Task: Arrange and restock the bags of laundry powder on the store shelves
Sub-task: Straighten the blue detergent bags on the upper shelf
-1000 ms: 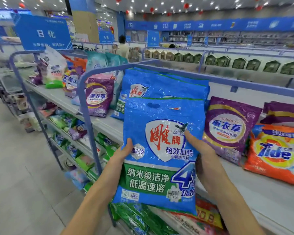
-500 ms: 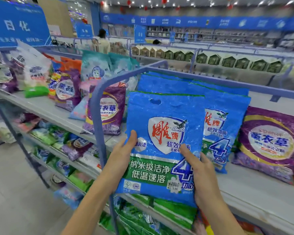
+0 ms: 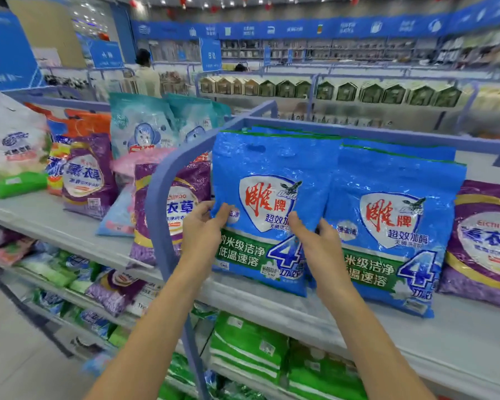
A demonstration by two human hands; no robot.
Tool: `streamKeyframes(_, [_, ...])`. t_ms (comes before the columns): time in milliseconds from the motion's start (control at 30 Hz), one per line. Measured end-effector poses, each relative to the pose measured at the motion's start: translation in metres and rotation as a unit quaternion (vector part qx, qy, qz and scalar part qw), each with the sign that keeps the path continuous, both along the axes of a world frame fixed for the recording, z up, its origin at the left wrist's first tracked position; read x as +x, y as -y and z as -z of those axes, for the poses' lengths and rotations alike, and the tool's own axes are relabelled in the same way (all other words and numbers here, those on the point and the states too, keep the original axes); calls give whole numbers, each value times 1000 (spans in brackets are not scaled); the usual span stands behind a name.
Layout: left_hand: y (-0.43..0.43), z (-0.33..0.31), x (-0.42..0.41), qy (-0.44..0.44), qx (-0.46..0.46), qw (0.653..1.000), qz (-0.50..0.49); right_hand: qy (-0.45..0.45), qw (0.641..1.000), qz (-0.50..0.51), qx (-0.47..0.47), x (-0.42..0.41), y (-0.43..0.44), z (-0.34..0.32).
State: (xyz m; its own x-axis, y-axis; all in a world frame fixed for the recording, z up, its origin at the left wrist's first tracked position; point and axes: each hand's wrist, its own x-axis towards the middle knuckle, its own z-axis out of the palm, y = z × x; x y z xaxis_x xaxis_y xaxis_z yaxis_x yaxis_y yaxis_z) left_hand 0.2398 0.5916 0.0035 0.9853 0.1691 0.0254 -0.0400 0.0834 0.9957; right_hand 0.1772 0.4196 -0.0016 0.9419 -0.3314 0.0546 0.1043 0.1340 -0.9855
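Note:
A blue laundry powder bag with a red logo and green band stands upright on the top shelf, just right of the blue divider rail. My left hand grips its left edge, thumb on the front. My right hand pinches its right edge. A matching blue bag stands beside it on the right, with more blue bags behind both.
Purple bags stand further right, another purple bag left of the rail, then teal, orange and white bags. Green bags fill the lower shelf. A person stands in a far aisle.
The bag I hold has gone from in front of the shelf up and back onto the top shelf, left of the other blue bag. My view has shifted left.

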Motion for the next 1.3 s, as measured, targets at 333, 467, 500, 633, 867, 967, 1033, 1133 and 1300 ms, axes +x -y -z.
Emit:
streamKeyframes(333, [-4,18,20,13,-2,1000,-22,-8,988,152,-11,20,-12,-25])
streamKeyframes(467, [-5,16,23,33,-20,999,1,-31,981,185,46,30,-8,-18])
streamKeyframes(500, [-7,17,23,28,-29,999,16,-31,983,181,24,26,-9,-16])
streamKeyframes(633, [-24,27,-2,-6,51,990,135,-11,978,198,-72,-19,-25,5])
streamKeyframes(867, [-38,48,-16,15,212,959,190,-134,940,142,-278,-34,-37,48])
streamKeyframes(967, [-36,47,-12,41,240,954,177,-106,939,172,-279,-31,-36,46])
streamKeyframes(1033, [-35,48,-12,62,242,952,178,-98,925,196,-312,-31,-40,49])
streamKeyframes(1133, [-37,53,-14,86,247,948,180,-89,894,229,-375,-32,-49,57])
streamKeyframes(1300, [-41,64,-34,115,313,924,187,-107,845,241,-466,-48,-61,65])
